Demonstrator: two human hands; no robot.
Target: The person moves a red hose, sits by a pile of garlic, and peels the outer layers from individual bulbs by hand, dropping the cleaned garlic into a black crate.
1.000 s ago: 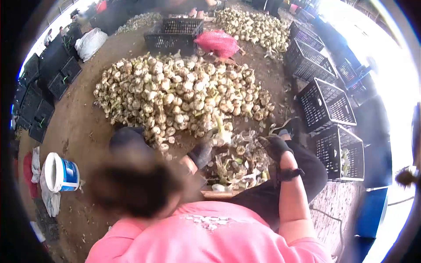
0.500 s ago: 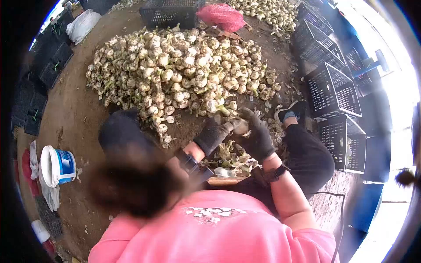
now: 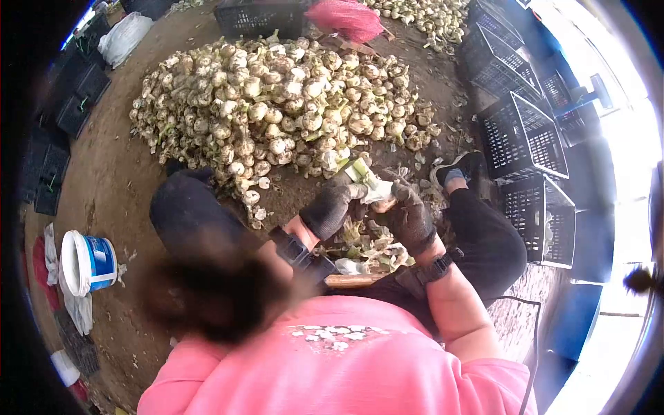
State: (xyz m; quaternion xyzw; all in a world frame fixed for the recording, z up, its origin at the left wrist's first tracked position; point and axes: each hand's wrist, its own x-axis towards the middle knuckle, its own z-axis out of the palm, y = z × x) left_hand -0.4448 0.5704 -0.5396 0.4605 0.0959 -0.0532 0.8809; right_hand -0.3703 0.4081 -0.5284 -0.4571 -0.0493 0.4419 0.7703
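Observation:
My gloved left hand [image 3: 335, 209] is closed around the stem side of a pale garlic bulb [image 3: 382, 203] in front of my lap. The bulb's white and green stalk sticks up and away between the hands. From the other side, my gloved right hand [image 3: 413, 216] has its fingers wrapped against the bulb. Both gloves are dark and dirty, and they cover part of the bulb. Under the hands lie loose husks and leaf trimmings [image 3: 377, 250], by a wooden edge [image 3: 353, 281]. A large heap of similar bulbs [image 3: 277, 104] spreads over the ground just beyond.
Black plastic crates [image 3: 524, 135] stand in a row at the right. Another crate [image 3: 259, 17] and a red mesh sack [image 3: 344, 21] are behind the heap. A white and blue bucket [image 3: 88, 263] lies at the left. A cable [image 3: 536, 328] runs by my right arm.
The bulb has been turned, so its green and white stalk now shows above my fingers. Both hands have closed in around it; the right fingers were more spread before.

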